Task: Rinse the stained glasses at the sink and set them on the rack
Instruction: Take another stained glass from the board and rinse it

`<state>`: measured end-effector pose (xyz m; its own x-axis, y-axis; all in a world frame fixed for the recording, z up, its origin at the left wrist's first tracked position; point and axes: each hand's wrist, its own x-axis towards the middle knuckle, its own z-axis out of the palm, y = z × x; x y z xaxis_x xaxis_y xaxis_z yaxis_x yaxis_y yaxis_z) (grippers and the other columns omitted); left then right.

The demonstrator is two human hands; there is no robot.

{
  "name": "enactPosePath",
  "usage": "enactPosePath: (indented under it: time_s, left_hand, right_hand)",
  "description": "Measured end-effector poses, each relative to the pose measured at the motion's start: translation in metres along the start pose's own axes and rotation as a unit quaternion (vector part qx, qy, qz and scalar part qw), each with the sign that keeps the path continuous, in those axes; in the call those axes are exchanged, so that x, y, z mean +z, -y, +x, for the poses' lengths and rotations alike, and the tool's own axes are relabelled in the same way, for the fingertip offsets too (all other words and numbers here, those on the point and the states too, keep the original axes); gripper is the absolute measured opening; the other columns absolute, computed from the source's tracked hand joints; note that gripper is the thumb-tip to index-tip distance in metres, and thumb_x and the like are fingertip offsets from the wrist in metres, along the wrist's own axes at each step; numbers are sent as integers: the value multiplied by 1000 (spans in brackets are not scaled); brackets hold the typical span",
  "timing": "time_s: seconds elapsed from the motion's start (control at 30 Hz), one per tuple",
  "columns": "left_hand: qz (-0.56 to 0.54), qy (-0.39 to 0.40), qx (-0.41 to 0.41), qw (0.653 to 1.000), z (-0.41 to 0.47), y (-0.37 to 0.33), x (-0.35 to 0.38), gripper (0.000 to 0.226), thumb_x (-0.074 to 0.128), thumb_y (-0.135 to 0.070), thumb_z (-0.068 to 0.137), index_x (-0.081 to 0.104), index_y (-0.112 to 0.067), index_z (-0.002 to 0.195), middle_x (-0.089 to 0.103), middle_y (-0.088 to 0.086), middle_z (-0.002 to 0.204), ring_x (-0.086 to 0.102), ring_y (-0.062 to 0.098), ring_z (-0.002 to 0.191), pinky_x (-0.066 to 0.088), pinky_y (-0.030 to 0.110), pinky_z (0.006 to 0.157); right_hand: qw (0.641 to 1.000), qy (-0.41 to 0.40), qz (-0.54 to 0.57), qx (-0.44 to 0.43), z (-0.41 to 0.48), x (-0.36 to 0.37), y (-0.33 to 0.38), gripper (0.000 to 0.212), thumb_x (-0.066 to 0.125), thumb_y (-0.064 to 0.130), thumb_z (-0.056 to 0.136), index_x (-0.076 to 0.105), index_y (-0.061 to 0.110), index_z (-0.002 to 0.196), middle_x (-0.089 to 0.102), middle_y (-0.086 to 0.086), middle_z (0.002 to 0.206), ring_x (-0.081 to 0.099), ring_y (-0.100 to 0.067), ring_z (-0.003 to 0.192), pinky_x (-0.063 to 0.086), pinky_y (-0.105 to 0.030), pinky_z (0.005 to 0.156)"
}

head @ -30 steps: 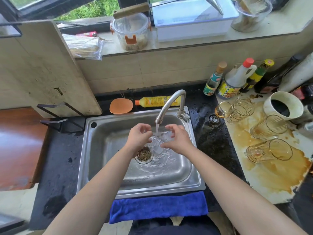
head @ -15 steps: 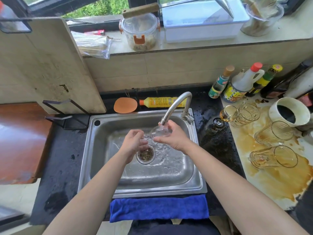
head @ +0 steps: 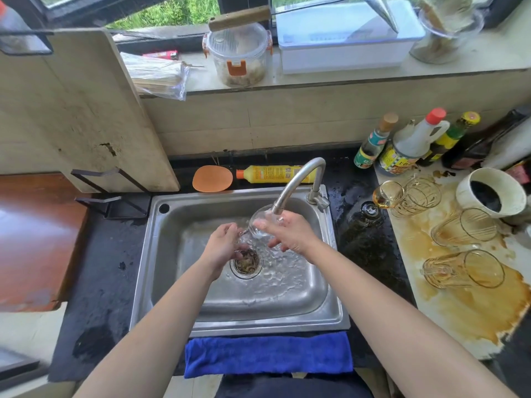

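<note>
**At the sink:** My left hand [head: 227, 248] and right hand [head: 291, 235] come together over the stainless-steel sink [head: 143, 282], which is set in the black stone counter [head: 370, 254]. Between them is a clear drinking glass [head: 260, 225]. The glass is tilted directly under the spout of the curved steel faucet [head: 298, 179], and water runs over it and ripples across the basin.

My right hand wraps the glass from the right, fingers spread along its wall. The fingers of my left hand are curled against the near left side of the glass, just above the round drain strainer [head: 246, 262]. I cannot tell whether they actually grip it.

Toward the counter's right edge, amber-stained ribbed glasses [head: 465, 228] lie on their sides on a pale board [head: 425, 317] puddled with a brown spill [head: 477, 311]. A white ceramic mug [head: 463, 191] of dark liquid stands at the board's far end, just beside them. Sauce bottles [head: 408, 145] cluster in the counter's far right corner.

The black wire rack [head: 115, 202] stands on the counter just off the sink's far left corner. It sits at the foot of a tall pale cutting board [head: 80, 110] that leans against the wall.

A yellow plastic bottle [head: 273, 173] lies on its side along the counter's far edge behind the faucet, next to a flat orange disc [head: 212, 178]. A blue cloth towel [head: 267, 354] drapes over the counter's near edge in front of the sink.
</note>
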<state>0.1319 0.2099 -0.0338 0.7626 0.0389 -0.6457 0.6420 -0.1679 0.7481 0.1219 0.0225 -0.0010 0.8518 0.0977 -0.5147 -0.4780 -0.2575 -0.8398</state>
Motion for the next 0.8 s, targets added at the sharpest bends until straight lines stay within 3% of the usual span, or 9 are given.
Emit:
enactPosePath:
  time_s: [0.13,0.27,0.37,0.47,0.57,0.6,0.63,0.7,0.8]
  left_hand:
    - [-49,-4,-16,999,4,-1,1,34,39,-11,108,46,-1,140,55,19,123,64,31,99,58,37,81]
    - [-48,-9,-21,999,3,-1,3,34,42,-12,107,46,-3,140,55,18,129,66,36,109,60,42,85]
    - [-23,-13,-15,1000,4,4,1,36,43,-15,107,46,-2,140,58,16,127,68,33,104,59,39,78]
    - [-39,-14,-5,999,1,3,-1,28,48,-11,105,53,-4,131,57,17,125,67,33,104,57,46,94]
    - [-34,-16,27,999,-2,1,-3,22,58,-6,99,57,-14,119,57,13,127,60,36,120,50,51,105]
    - [-30,-17,38,999,-1,1,-3,24,59,-6,98,56,-16,120,57,11,128,58,36,123,49,50,107]
    - [-32,-21,45,998,-1,0,-4,26,60,-8,98,56,-16,123,57,10,130,58,35,123,49,50,107]
    - [-54,-30,41,997,-1,-4,-2,24,57,-11,101,54,-15,124,55,11,132,60,34,118,52,46,103]
    - [-75,-42,22,996,0,-10,-2,21,54,-17,103,52,-13,124,55,14,129,64,35,112,59,36,90]
  right_hand:
    - [999,21,-23,-16,-2,-7,-9,59,89,36,74,61,26,124,66,10,114,66,-12,104,56,-42,94]
    - [998,36,-22,-43,-4,-6,-4,66,89,24,75,57,31,133,58,17,118,54,3,96,49,-36,99]
    - [998,26,-9,-49,-5,-5,0,71,86,37,79,53,24,141,56,14,129,54,-1,112,41,-26,98]
    - [999,0,-37,-27,-5,-3,2,69,75,53,85,51,20,141,54,5,132,56,-13,120,44,-24,88]
    - [998,7,-58,13,-3,-2,0,79,70,60,85,42,20,147,50,2,138,73,-14,90,51,-19,59]
    - [998,7,-66,18,-4,0,0,79,71,61,84,42,21,146,50,6,136,74,-12,81,53,-21,57]
    - [998,2,-68,14,-5,0,0,77,72,60,83,45,22,144,52,9,133,74,-11,78,57,-25,61]
    - [998,-13,-68,-6,-6,1,-2,70,79,54,79,52,26,138,56,13,129,72,-11,96,59,-33,85]
    - [996,-15,-81,-40,-8,1,-3,65,87,42,75,58,33,133,59,16,131,58,-10,119,47,-31,102]
